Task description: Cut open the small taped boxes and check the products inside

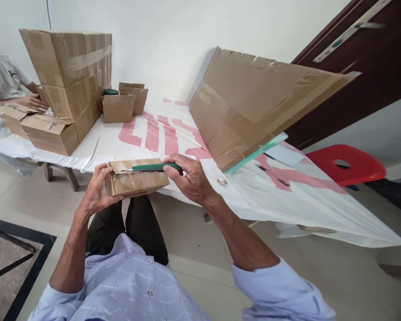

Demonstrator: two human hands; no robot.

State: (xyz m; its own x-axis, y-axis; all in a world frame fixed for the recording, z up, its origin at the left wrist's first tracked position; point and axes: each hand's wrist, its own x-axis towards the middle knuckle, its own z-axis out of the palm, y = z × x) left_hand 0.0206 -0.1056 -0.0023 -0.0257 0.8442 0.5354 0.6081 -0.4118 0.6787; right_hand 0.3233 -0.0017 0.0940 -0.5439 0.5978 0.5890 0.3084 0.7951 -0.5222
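Note:
A small cardboard box (140, 183) with clear tape along its top is at the table's near edge, above my lap. My left hand (98, 189) grips its left end, thumb over the top and fingers along the side. In my right hand (187, 176) is a green-handled utility knife (153, 167), gripped between thumb and fingers. Its thin blade points left and lies along the top of the box, close to the taped seam. Whether the blade tip has gone into the tape I cannot tell.
Stacked taped boxes (76, 76) stand at the back left, two smaller boxes (50, 131) before them. Open boxes (123, 104) sit beside the stack. A large cardboard sheet (254, 98) leans on the right, near a red stool (347, 165). Another person's hands (35, 102) show far left.

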